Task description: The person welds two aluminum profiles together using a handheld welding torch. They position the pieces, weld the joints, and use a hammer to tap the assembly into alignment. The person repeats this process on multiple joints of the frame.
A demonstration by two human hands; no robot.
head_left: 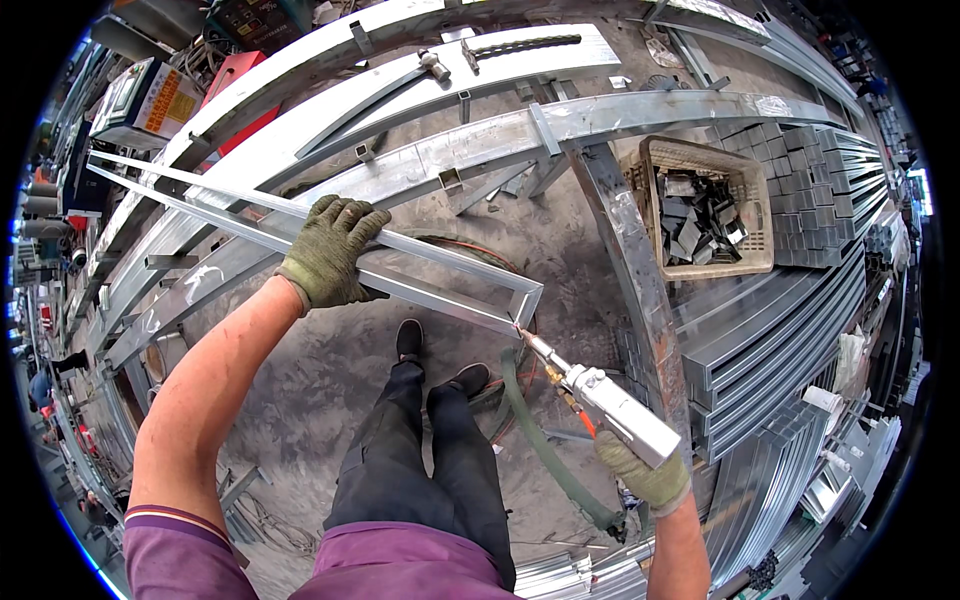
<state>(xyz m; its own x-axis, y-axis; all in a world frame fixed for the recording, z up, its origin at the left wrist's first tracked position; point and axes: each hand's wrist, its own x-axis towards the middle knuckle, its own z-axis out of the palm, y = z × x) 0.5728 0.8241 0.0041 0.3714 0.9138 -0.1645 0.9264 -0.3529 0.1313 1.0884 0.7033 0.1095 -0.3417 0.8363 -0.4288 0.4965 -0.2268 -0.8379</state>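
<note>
My left hand [335,250], in an olive-green glove, grips a long, narrow frame of silvery metal tube [440,308]. Its far end reaches out to the upper left, across the workbench rails. My right hand [648,478], gloved too, is wrapped around the grip of a white handheld welding gun [622,412]. The gun's thin nozzle meets the frame's near right corner, or stops just short of it; which one I cannot tell. A thick green sleeved hose [535,430] curves down across the floor near the gun.
A beige plastic crate [762,225] of metal offcuts stands at right, beside stacked tubes [790,320]. A rusty steel beam [640,290] runs between crate and legs. A hammer [435,66] lies on the far bench rail [560,58]. My shoes are below the frame.
</note>
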